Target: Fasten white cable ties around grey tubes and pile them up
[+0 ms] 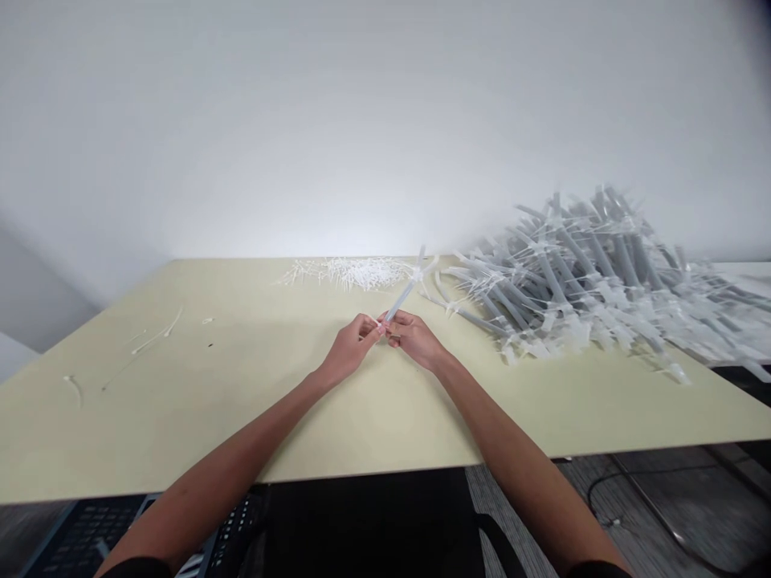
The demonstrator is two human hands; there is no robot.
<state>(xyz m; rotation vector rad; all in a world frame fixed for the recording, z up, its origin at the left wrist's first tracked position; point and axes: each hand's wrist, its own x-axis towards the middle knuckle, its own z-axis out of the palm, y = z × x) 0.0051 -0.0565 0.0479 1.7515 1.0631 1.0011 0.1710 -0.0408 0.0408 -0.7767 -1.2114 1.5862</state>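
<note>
- As both hands meet over the middle of the counter, a translucent tube slants between them, its near end at the fingertips and its far end pointing away and slightly right.
- The right hand has its grip closed in a pinch on the tube's near end, thumb and fingers together with no gap showing.
- The left hand has its grip drawn nearly closed, seemingly on a small white piece beside that end; the piece is too small to make out fully.
- White ties fan out around the tube's far end, loose tails spreading sideways, so a steady angle should keep them from snagging.
- For close work at the near end, it would help to let the right grip hold the tube firmly without flattening it, while the left does the fine moves with fingertips only.
- The pile of tubes with ties lies to the right, its left edge near the held tube's far end; elbow and tube are best kept clear of it.
- A heap of white ties lies at the far side, beyond the hands, and a few stray ties lie well apart on the left.
</note>
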